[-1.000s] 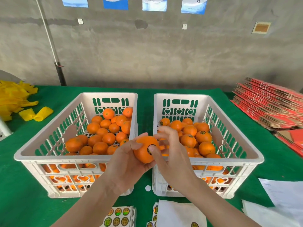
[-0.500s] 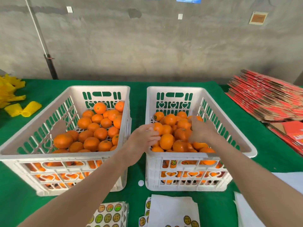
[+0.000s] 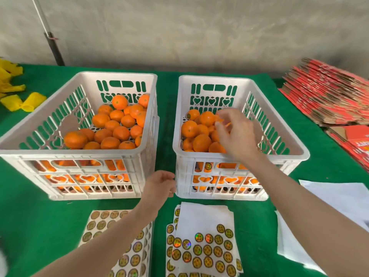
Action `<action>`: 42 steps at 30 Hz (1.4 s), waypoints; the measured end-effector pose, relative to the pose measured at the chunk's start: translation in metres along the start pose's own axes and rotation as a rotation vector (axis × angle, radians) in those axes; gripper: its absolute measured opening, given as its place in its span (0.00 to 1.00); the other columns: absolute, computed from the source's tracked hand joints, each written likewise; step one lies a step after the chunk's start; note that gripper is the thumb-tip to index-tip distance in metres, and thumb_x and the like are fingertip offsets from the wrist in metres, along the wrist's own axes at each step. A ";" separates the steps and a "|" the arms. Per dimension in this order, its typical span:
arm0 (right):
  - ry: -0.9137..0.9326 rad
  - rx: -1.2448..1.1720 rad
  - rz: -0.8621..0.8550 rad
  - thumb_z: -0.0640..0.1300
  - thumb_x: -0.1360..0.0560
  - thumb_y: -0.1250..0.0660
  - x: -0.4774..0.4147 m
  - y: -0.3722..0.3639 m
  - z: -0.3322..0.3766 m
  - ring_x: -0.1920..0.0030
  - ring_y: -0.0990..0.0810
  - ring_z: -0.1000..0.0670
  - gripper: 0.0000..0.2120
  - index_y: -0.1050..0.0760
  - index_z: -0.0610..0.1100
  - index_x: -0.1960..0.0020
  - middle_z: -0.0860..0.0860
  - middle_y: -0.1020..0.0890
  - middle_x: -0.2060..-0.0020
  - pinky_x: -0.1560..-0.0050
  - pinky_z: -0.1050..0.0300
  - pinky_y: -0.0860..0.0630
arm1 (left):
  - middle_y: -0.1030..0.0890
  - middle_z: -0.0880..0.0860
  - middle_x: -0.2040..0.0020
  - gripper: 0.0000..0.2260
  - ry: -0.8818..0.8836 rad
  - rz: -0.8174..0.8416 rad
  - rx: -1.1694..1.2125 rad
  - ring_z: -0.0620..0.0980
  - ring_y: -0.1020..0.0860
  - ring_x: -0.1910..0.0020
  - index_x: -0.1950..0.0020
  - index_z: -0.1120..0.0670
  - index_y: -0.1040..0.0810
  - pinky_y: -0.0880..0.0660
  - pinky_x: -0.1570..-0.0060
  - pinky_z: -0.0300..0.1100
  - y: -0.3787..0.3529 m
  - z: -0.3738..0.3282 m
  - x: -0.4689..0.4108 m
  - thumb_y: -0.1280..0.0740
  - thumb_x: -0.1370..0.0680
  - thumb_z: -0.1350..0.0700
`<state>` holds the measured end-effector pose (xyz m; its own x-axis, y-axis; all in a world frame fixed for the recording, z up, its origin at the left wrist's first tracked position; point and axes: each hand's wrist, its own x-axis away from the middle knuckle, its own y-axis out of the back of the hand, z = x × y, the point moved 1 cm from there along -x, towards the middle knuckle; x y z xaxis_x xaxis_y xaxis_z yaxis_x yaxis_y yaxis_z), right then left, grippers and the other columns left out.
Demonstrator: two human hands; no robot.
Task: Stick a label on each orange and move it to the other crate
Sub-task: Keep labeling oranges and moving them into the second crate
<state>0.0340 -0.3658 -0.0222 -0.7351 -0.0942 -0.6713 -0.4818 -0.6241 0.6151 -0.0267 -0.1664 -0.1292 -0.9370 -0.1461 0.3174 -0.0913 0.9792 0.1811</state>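
Grey concrete wall [image 3: 199, 33] backs a tabletop [image 3: 165, 92] covered in green cloth, with a dark pole [image 3: 52, 45] leaning at the far left.

Two white slotted crates stand side by side in the middle, near each other but with a strip of cloth between them. The left crate [image 3: 117, 73] holds a heap of unlabelled oranges [image 3: 119, 102] banked toward its right wall. The right crate [image 3: 215, 77] holds labelled oranges [image 3: 189, 128] piled against its left wall; a round label shows on the far one, and another shows through the front slots.

The right hand [image 3: 237, 134] hovers over the pile in the right crate, fingers spread and relaxed, blurred, with nothing clasped. The left hand [image 3: 159, 184] sits low in the gap at the crates' near corners, its back to the camera, fingers loosely curled round nothing that I can see.

Along the near edge lie two label sheets, one [image 3: 131, 256] under the left forearm, the other [image 3: 203, 248] to its right. White paper [image 3: 339, 198] lies toward the near right corner, red flattened cartons [image 3: 329, 92] are stacked at the far right, and yellow net sleeves [image 3: 30, 100] lie at the left edge.
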 end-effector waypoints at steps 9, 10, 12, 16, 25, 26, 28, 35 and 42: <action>-0.258 0.005 0.962 0.31 0.26 0.42 0.180 -0.047 0.008 0.58 0.24 0.46 0.08 0.25 0.35 0.59 0.42 0.22 0.59 0.56 0.57 0.29 | 0.28 0.49 0.72 0.08 0.139 0.285 -0.527 0.45 0.32 0.75 0.64 0.54 0.27 0.36 0.70 0.36 -0.023 0.078 0.013 0.28 0.30 0.56; -0.287 0.033 0.980 0.32 0.26 0.43 0.190 -0.049 0.004 0.58 0.25 0.46 0.08 0.28 0.36 0.61 0.43 0.24 0.60 0.57 0.56 0.30 | 0.24 0.49 0.67 0.08 0.117 0.267 -0.550 0.45 0.27 0.70 0.59 0.52 0.26 0.31 0.68 0.37 -0.024 0.080 0.015 0.28 0.31 0.54; -0.327 0.044 0.962 0.32 0.25 0.45 0.206 -0.052 0.003 0.59 0.28 0.47 0.10 0.31 0.41 0.62 0.46 0.28 0.61 0.61 0.59 0.35 | 0.21 0.50 0.55 0.14 0.070 0.198 -0.630 0.47 0.23 0.56 0.51 0.50 0.27 0.25 0.55 0.41 -0.026 0.082 0.018 0.27 0.32 0.50; -0.352 0.082 0.895 0.36 0.24 0.42 0.217 -0.054 0.005 0.58 0.30 0.50 0.08 0.25 0.39 0.57 0.46 0.27 0.55 0.57 0.61 0.33 | 0.31 0.52 0.39 0.27 0.003 0.114 -0.795 0.52 0.34 0.37 0.32 0.51 0.33 0.36 0.38 0.44 -0.032 0.087 0.023 0.32 0.28 0.46; -0.368 0.014 0.735 0.39 0.26 0.37 0.226 -0.052 0.004 0.57 0.29 0.52 0.05 0.24 0.42 0.51 0.50 0.28 0.56 0.55 0.65 0.33 | 0.28 0.42 0.65 0.05 -0.153 0.082 -0.526 0.39 0.30 0.66 0.58 0.49 0.26 0.35 0.67 0.28 -0.037 0.073 0.041 0.30 0.26 0.55; -0.379 -0.008 0.708 0.38 0.26 0.36 0.227 -0.052 0.004 0.56 0.28 0.52 0.07 0.25 0.42 0.48 0.50 0.27 0.55 0.54 0.64 0.31 | 0.30 0.44 0.70 0.10 -0.075 0.123 -0.424 0.42 0.33 0.72 0.64 0.51 0.29 0.37 0.72 0.31 -0.039 0.074 0.041 0.30 0.27 0.56; -0.387 -0.046 0.649 0.38 0.26 0.34 0.230 -0.050 0.005 0.58 0.27 0.53 0.08 0.25 0.42 0.48 0.50 0.28 0.56 0.53 0.61 0.28 | 0.32 0.51 0.71 0.11 0.097 0.246 -0.239 0.49 0.35 0.71 0.67 0.57 0.29 0.39 0.68 0.38 -0.042 0.075 0.043 0.29 0.27 0.59; -0.327 -0.134 0.462 0.30 0.29 0.32 0.236 -0.045 0.012 0.60 0.27 0.57 0.07 0.19 0.36 0.52 0.46 0.22 0.55 0.56 0.76 0.33 | 0.21 0.60 0.42 0.11 0.344 0.347 -0.081 0.60 0.26 0.41 0.40 0.61 0.23 0.35 0.34 0.51 -0.039 0.076 0.042 0.36 0.22 0.61; -0.228 -0.167 0.393 0.28 0.31 0.30 0.237 -0.040 0.017 0.66 0.25 0.55 0.06 0.21 0.37 0.60 0.45 0.21 0.62 0.63 0.72 0.31 | 0.19 0.59 0.43 0.11 0.418 0.393 -0.048 0.59 0.24 0.40 0.41 0.60 0.23 0.34 0.32 0.56 -0.032 0.075 0.043 0.37 0.21 0.59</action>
<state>-0.1287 -0.3498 -0.1991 -0.9411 -0.1872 -0.2817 -0.0767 -0.6931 0.7168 -0.0897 -0.1933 -0.1907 -0.6834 0.1750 0.7087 0.2614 0.9651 0.0137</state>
